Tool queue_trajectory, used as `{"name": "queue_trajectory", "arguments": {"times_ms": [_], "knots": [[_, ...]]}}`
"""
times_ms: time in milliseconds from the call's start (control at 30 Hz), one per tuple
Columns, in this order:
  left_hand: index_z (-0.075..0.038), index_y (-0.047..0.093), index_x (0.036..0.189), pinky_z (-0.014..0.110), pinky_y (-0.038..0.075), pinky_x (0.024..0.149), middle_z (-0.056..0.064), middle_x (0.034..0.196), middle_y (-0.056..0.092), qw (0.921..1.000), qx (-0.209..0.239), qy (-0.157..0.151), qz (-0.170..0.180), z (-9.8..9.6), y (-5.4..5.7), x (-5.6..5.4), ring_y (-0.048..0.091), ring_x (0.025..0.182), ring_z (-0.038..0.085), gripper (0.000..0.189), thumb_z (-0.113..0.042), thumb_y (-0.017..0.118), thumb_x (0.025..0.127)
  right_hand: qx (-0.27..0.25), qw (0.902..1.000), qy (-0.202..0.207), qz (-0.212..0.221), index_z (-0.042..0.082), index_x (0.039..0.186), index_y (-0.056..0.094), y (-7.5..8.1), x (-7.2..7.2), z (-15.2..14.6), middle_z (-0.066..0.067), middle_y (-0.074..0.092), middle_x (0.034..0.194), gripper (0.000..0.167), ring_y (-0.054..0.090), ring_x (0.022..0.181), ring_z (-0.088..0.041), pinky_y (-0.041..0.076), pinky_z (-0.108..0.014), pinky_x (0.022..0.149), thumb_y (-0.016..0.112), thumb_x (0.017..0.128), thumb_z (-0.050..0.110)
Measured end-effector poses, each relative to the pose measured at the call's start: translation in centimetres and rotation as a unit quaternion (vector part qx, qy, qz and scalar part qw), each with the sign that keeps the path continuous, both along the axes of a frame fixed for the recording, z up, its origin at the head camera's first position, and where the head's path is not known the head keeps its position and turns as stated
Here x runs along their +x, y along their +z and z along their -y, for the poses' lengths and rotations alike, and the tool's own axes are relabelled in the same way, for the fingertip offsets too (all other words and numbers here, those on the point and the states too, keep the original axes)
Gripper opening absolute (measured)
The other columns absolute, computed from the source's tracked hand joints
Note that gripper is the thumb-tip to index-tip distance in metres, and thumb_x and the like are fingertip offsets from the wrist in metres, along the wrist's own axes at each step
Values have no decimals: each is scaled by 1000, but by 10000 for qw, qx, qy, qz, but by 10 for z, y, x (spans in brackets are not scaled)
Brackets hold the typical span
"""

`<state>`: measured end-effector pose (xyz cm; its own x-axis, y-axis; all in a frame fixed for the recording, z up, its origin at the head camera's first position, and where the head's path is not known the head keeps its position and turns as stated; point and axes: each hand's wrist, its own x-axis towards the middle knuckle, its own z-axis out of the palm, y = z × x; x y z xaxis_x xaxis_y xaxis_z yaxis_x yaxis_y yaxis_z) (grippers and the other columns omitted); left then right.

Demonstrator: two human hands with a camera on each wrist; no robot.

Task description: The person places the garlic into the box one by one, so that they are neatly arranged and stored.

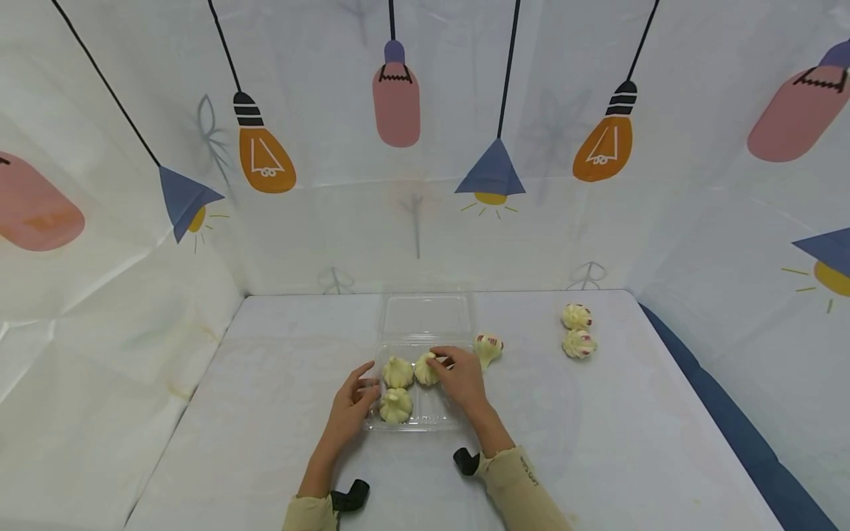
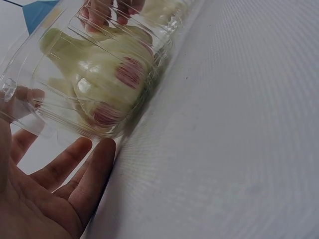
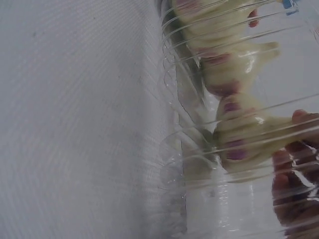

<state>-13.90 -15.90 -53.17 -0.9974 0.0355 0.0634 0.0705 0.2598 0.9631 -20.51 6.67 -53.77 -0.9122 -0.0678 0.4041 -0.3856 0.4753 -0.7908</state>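
Note:
A clear plastic clamshell box (image 1: 434,424) lies with its lid folded back. Two garlic bulbs (image 1: 396,405) stand in its left half, one in front of the other, stems up. My right hand (image 1: 461,376) reaches into the box and pinches the stem of a third garlic bulb (image 1: 425,370), beside the rear one. Through the clear wall, the right wrist view shows this garlic bulb (image 3: 239,139) low in the box, fingertips at its stem. Along the box's left side rests my left hand (image 1: 350,407), fingers loosely extended with the tips at the wall.
Just right of the box lies another garlic bulb (image 1: 488,349), close by my right hand. Two more garlic bulbs (image 1: 579,344) sit at the back right of the white table (image 1: 631,442). A white sheet printed with lamps (image 1: 432,221) hangs behind and at both sides.

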Motion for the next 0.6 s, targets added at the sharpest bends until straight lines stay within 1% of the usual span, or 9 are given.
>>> {"name": "queue_trajectory", "arguments": {"times_ms": [100,267,433,600], "knots": [[-3,45,143,29,48,64,26,117,60,10000,-5,8,30,0,0,0,65,88,31,48,-10,59,98,-32,10000,-4,67,3,99,76,1,1,0,-5,73,89,20,64,68,-13,53,-26,64,80,81,9],[-3,44,143,29,48,64,26,117,60,10000,-15,56,79,0,0,0,65,90,31,49,-10,59,97,52,10000,3,-55,3,99,76,3,2,0,-6,73,89,19,65,67,-14,53,-27,63,80,81,8],[-3,44,143,29,48,65,26,117,60,9999,-21,67,89,-1,0,1,65,91,33,49,-9,59,97,122,9999,-18,-63,3,99,76,3,2,1,-6,73,89,20,65,67,-14,52,-26,63,80,80,9],[-3,44,143,29,48,65,26,117,60,10000,-22,83,50,-1,0,1,65,92,35,48,-9,59,98,137,9999,-11,-71,2,102,75,2,1,0,-6,73,91,22,65,69,-15,52,-27,63,79,81,8]]}}
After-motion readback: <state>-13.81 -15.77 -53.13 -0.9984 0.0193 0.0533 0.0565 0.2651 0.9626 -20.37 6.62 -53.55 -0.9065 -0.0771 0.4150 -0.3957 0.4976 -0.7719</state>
